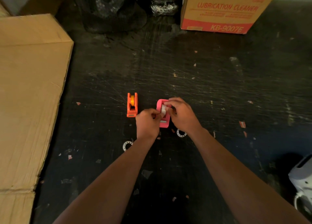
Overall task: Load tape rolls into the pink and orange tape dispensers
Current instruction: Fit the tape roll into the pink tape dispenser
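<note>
Pink dispenser [163,113] sits at frame centre, orange dispenser [132,105] just left, already loaded; both hands' fingers pinch the white roll [163,110] in its cradle: left hand [147,123], right hand [181,115]. Best seat it level, press evenly

Both hands cover much of the pink dispenser [163,122] and its white roll [163,109].

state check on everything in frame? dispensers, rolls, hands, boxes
Orange dispenser: loaded, yellow roll seated, untouched.
Pink dispenser: on the table, white roll in its cradle, both hands on it.
Left hand: pinching at the white roll.
Right hand: fingers on the white roll.
Two white rings: flat on the table, loose.
Printed box: upright.
Plain box: closed.
</note>
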Available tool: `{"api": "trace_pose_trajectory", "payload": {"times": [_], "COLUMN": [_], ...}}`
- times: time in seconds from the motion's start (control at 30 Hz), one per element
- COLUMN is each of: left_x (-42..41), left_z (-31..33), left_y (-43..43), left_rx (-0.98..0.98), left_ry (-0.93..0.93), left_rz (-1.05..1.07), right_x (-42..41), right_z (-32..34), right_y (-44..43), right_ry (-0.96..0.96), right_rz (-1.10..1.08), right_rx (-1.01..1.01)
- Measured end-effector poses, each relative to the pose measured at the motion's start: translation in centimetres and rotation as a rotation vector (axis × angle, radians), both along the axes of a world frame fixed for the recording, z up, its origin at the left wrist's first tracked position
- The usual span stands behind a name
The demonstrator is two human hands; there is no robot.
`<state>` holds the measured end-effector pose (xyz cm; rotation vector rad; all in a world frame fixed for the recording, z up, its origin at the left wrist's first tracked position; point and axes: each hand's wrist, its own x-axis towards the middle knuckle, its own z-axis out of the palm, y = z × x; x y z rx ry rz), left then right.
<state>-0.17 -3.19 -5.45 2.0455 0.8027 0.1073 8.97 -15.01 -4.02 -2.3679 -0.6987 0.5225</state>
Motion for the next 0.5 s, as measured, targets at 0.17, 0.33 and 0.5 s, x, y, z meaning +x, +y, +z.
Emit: {"api": "trace_pose_trajectory", "payload": {"times": [0.17, 0.33, 0.5], "left_x": [-0.30, -0.20, -0.21], "left_z": [0.46, 0.42, 0.26], "left_y": [0.22, 0.32, 0.36], "left_rx": [0.004, 0.019, 0.045], "left_ry": [-0.003, 0.034, 0.035], "left_rz": [-0.003, -0.022, -0.038], "right_x": [-0.24, -0.23, -0.14], "right_z": [-0.26, -0.26, -0.41], "right_y": [-0.16, -0.30, -0.53], "right_ry": [0.014, 0.031, 0.032], "right_rz": [0.006, 0.020, 0.024], "right_rx": [0.007, 0.017, 0.018]}}
